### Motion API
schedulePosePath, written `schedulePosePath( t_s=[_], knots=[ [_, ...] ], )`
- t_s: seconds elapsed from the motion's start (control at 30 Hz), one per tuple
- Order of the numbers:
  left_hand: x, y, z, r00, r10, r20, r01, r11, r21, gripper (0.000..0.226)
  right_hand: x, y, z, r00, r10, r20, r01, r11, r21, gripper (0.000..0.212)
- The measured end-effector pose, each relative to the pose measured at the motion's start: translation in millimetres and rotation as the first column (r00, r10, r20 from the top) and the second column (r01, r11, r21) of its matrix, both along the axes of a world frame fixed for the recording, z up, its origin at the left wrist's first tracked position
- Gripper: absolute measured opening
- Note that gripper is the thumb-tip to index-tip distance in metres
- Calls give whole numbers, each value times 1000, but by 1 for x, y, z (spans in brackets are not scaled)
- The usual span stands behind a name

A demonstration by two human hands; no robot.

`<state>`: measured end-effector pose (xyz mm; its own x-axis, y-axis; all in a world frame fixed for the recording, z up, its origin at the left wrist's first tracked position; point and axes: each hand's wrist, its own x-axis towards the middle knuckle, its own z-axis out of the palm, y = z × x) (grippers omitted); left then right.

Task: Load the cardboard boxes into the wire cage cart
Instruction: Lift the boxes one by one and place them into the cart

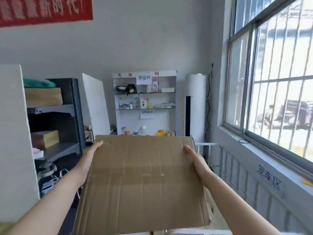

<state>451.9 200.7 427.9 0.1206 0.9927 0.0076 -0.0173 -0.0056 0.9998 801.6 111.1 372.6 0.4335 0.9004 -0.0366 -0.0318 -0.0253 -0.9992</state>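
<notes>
Cardboard box [144, 182] held between left hand [88, 156] and right hand [196, 160].

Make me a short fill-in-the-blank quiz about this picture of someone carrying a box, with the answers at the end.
1. The left hand and right hand hold a large brown ____ box by its two sides.
2. The banner high on the wall is ____ with pale characters.
3. The barred window is on the person's ____ side.
4. Another brown box sits on the dark grey ____ unit.

Answers: cardboard; red; right; shelf
</notes>
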Motion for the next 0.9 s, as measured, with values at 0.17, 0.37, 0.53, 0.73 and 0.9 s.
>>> schedulePosePath(
  t_s=[0.17, 0.37, 0.53, 0.73, 0.9],
  knots=[
    [-4, 99, -3, 998, 22, 52, -20, 1000, -23, 52, 7, 107, 21, 996, 34, 78, -30, 998, -59, 92],
    [-10, 214, -15, 996, -30, 81, 35, 997, -65, 50, -2, 212, 12, 996, 14, 82, -7, 996, -85, 90],
    [19, 349, -23, 991, -118, 70, 119, 993, -13, 82, 7, 265, 1, 985, -170, 32, 172, 980, -103, 71],
    [132, 434, -18, 938, -332, 97, 332, 943, 20, 24, 63, 294, -3, 861, -506, 51, 509, 855, -100, 77],
    [245, 487, -36, 902, -417, 110, 415, 909, 41, 51, 130, 297, -9, 757, -651, 51, 653, 753, -75, 64]
  ],
)
